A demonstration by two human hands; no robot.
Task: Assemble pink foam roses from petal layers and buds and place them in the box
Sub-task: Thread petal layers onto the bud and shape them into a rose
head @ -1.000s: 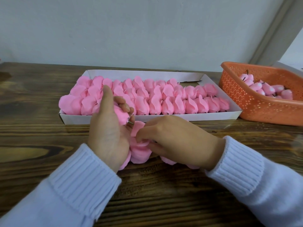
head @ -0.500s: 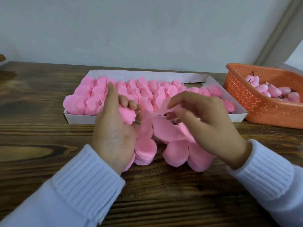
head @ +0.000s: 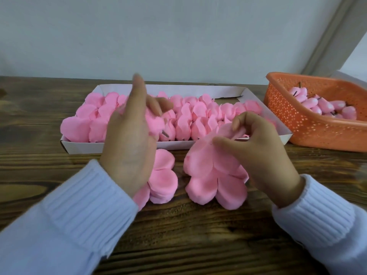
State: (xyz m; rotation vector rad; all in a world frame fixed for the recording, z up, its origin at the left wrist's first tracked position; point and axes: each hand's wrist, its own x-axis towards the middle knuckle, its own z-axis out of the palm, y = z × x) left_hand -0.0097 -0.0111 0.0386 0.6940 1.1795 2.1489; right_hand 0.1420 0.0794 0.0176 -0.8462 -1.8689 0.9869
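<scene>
My left hand point(head: 127, 143) is raised over the box's front edge and holds a pink foam bud point(head: 154, 123), whose dark stem pokes out to the right. To its right, my right hand point(head: 260, 149) pinches the top of a pink petal layer point(head: 206, 161) between thumb and fingers, so that it hangs tilted above the table. Below it lie more pink petals point(head: 216, 190). A stack of petal layers point(head: 163, 180) lies on the table, partly under my left wrist. The white box point(head: 119, 148) behind holds rows of pink roses point(head: 190, 118).
An orange perforated basket point(head: 317, 135) at the right holds several pink buds point(head: 317, 106) with dark stems. The dark wooden table point(head: 198, 235) stretches toward me. A pale wall stands close behind the box.
My right hand has pulled a petal layer off the pile and carried it right, away from my left hand. My left hand has risen with the bud.
</scene>
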